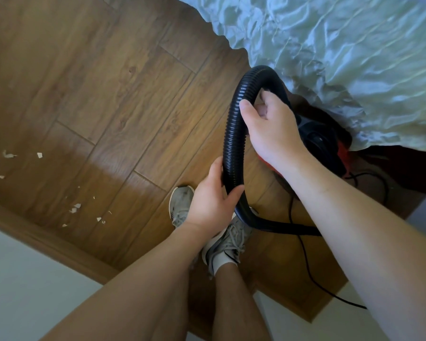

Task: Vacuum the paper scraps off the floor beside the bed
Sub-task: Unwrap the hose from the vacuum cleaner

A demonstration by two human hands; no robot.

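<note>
The black ribbed hose stands in a tall loop at the middle of the view, and both hands grip it. The right hand holds it near the top of the loop, at about one o'clock from the view's centre. Its thumb lies over the inner left side of the curve and its fingers are curled round the hose on the right side of the arch. The left hand holds the lower left part of the loop, at about six o'clock from the right hand. Its thumb crosses the front of the hose and its fingers wrap behind it.

From the left hand the hose bends on toward four o'clock and passes behind the right forearm. The red and black vacuum body sits on the floor at three o'clock from the right hand, partly under the edge of the crumpled pale bed cover. A black cord trails from it toward five o'clock.

The paper scraps lie scattered on the wooden floor at nine o'clock from the left hand, well apart from the hose and from both hands, near the skirting of the white wall. Two grey shoes stand beneath the left hand.
</note>
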